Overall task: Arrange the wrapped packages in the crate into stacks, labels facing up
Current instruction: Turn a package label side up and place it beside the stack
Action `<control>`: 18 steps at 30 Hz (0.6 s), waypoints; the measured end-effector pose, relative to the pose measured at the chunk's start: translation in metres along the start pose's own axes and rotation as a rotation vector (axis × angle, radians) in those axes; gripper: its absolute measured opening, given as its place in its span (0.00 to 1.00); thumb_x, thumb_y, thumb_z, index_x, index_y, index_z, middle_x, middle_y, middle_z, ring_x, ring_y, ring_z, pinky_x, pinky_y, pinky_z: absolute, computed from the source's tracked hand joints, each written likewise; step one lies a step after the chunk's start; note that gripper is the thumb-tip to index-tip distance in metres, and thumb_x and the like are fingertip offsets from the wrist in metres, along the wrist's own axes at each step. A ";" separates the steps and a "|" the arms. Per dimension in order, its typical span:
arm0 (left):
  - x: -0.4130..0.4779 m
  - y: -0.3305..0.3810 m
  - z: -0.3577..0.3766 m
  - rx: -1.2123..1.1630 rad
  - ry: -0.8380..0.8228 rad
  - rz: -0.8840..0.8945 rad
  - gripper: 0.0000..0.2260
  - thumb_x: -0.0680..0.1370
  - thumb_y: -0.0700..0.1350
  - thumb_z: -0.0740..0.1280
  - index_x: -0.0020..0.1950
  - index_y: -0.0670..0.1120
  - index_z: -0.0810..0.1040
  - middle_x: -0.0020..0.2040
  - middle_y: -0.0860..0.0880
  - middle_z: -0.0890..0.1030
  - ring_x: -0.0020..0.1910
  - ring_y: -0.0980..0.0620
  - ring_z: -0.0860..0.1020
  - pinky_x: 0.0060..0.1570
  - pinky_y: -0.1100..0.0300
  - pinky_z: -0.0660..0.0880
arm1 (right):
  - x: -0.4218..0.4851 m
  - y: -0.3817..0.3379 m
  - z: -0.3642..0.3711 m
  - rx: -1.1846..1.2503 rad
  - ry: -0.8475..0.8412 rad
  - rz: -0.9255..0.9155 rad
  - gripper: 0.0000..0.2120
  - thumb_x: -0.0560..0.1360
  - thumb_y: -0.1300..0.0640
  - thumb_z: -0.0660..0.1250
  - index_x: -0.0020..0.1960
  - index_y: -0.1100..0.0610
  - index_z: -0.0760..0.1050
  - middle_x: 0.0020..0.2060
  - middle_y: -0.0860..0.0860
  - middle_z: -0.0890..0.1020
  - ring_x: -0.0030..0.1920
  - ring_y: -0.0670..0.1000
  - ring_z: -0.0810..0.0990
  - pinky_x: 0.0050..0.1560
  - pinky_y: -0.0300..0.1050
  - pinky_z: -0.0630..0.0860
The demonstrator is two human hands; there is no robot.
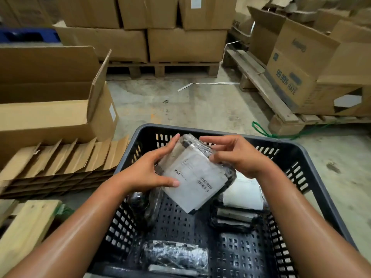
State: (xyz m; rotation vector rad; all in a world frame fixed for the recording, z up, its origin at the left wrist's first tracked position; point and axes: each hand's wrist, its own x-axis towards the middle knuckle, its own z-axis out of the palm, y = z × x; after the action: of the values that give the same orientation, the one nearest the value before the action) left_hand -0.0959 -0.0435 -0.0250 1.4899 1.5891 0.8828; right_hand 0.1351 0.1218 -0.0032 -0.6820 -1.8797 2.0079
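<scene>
Above a dark grey slotted crate [313,157] I hold a plastic-wrapped package [197,177], its white label with a barcode facing up. My left hand [152,167] grips its left edge, and my right hand [239,155] pinches its upper right corner. Inside the crate, a stack of wrapped packages [239,205] sits at the right with a white label on top. Another wrapped package [144,205] leans against the left wall under my left wrist. One more package [176,255] lies near the front.
An open cardboard box [60,115] and flat cardboard dividers [60,165] lie to the left. A wooden plank [26,231] is at the near left. Pallets with cartons [180,45] stand behind and to the right [301,67]. A green cord [261,130] lies on the concrete floor.
</scene>
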 end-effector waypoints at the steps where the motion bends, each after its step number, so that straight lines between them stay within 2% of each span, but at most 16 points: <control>1: 0.001 0.002 0.001 -0.060 0.005 0.010 0.51 0.67 0.51 0.82 0.79 0.68 0.53 0.76 0.71 0.62 0.74 0.64 0.65 0.70 0.62 0.68 | -0.002 -0.001 -0.003 0.065 0.002 -0.008 0.24 0.69 0.69 0.73 0.60 0.50 0.87 0.45 0.59 0.88 0.43 0.52 0.86 0.47 0.44 0.84; 3: 0.005 0.005 0.004 -0.130 0.017 0.010 0.49 0.68 0.51 0.81 0.78 0.71 0.54 0.72 0.72 0.67 0.70 0.65 0.71 0.64 0.65 0.73 | -0.004 -0.004 -0.005 0.151 0.031 -0.012 0.23 0.68 0.70 0.76 0.59 0.51 0.87 0.47 0.59 0.89 0.43 0.52 0.87 0.47 0.43 0.85; 5: 0.007 0.005 0.007 -0.150 0.013 0.007 0.48 0.71 0.51 0.79 0.76 0.74 0.50 0.70 0.75 0.68 0.68 0.67 0.72 0.61 0.69 0.73 | -0.005 -0.006 -0.007 0.177 0.093 -0.021 0.22 0.69 0.65 0.77 0.61 0.53 0.85 0.56 0.59 0.88 0.53 0.53 0.88 0.55 0.47 0.85; 7: 0.006 0.001 0.012 -0.134 0.049 -0.019 0.47 0.74 0.50 0.76 0.74 0.78 0.45 0.66 0.81 0.65 0.65 0.75 0.69 0.58 0.75 0.70 | -0.009 -0.008 -0.008 0.071 0.165 -0.027 0.25 0.68 0.57 0.78 0.64 0.50 0.83 0.61 0.53 0.86 0.60 0.51 0.86 0.61 0.53 0.82; 8: 0.006 -0.002 0.015 -0.128 0.081 -0.035 0.46 0.76 0.50 0.75 0.73 0.79 0.43 0.64 0.84 0.62 0.62 0.79 0.68 0.56 0.79 0.69 | -0.012 -0.010 -0.008 -0.015 0.185 -0.023 0.28 0.66 0.53 0.80 0.65 0.45 0.83 0.64 0.49 0.85 0.61 0.49 0.85 0.60 0.53 0.82; 10: 0.006 -0.009 0.017 -0.127 0.137 -0.058 0.46 0.77 0.51 0.73 0.73 0.78 0.40 0.62 0.85 0.58 0.58 0.84 0.66 0.51 0.81 0.68 | -0.018 -0.011 -0.005 -0.202 0.182 -0.018 0.37 0.62 0.47 0.84 0.69 0.37 0.78 0.69 0.40 0.79 0.63 0.45 0.83 0.54 0.42 0.83; 11: 0.006 -0.012 0.018 -0.142 0.158 -0.069 0.45 0.77 0.51 0.73 0.74 0.76 0.40 0.64 0.83 0.58 0.58 0.83 0.67 0.51 0.80 0.69 | -0.020 -0.010 -0.001 -0.309 0.170 -0.011 0.45 0.60 0.46 0.86 0.74 0.35 0.73 0.70 0.35 0.75 0.66 0.44 0.79 0.56 0.38 0.81; 13: 0.007 -0.016 0.017 -0.199 0.181 -0.100 0.45 0.78 0.49 0.72 0.76 0.74 0.41 0.70 0.75 0.60 0.59 0.78 0.70 0.52 0.75 0.73 | -0.019 -0.002 0.010 -0.535 0.126 0.007 0.63 0.55 0.42 0.88 0.82 0.37 0.57 0.78 0.37 0.64 0.78 0.48 0.64 0.71 0.45 0.71; 14: 0.008 -0.017 0.017 -0.236 0.188 -0.116 0.44 0.78 0.48 0.72 0.77 0.72 0.42 0.70 0.73 0.61 0.59 0.76 0.72 0.51 0.74 0.75 | -0.017 0.005 0.019 -0.643 0.089 0.025 0.71 0.53 0.40 0.87 0.84 0.39 0.48 0.83 0.41 0.53 0.83 0.48 0.52 0.79 0.50 0.60; 15: 0.010 -0.018 0.017 -0.275 0.191 -0.134 0.43 0.79 0.48 0.71 0.78 0.70 0.43 0.68 0.74 0.63 0.58 0.76 0.73 0.50 0.73 0.75 | -0.015 0.012 0.028 -0.737 0.054 0.050 0.77 0.50 0.37 0.87 0.84 0.39 0.38 0.84 0.45 0.40 0.83 0.47 0.40 0.80 0.50 0.50; 16: 0.011 -0.019 0.017 -0.305 0.186 -0.159 0.43 0.79 0.47 0.71 0.79 0.68 0.43 0.66 0.75 0.64 0.57 0.76 0.74 0.49 0.73 0.76 | -0.013 0.019 0.035 -0.813 0.033 0.079 0.81 0.50 0.37 0.87 0.82 0.38 0.31 0.82 0.48 0.29 0.80 0.46 0.33 0.78 0.49 0.47; 17: 0.012 -0.019 0.018 -0.313 0.163 -0.191 0.44 0.79 0.47 0.71 0.79 0.68 0.42 0.65 0.75 0.65 0.57 0.74 0.76 0.49 0.72 0.76 | -0.011 0.025 0.039 -0.875 0.029 0.102 0.82 0.51 0.39 0.88 0.80 0.37 0.26 0.79 0.50 0.23 0.78 0.47 0.32 0.78 0.48 0.50; 18: 0.012 -0.018 0.018 -0.287 0.117 -0.230 0.46 0.78 0.49 0.72 0.79 0.68 0.39 0.68 0.72 0.66 0.57 0.73 0.76 0.49 0.73 0.76 | -0.009 0.030 0.040 -0.921 0.036 0.116 0.81 0.53 0.42 0.88 0.79 0.38 0.24 0.78 0.52 0.22 0.80 0.49 0.35 0.77 0.48 0.55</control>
State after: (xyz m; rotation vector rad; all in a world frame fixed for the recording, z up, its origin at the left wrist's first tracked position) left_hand -0.0881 -0.0335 -0.0504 1.0504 1.6021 1.0296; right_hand 0.1243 0.0807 -0.0309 -1.0326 -2.7614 1.0639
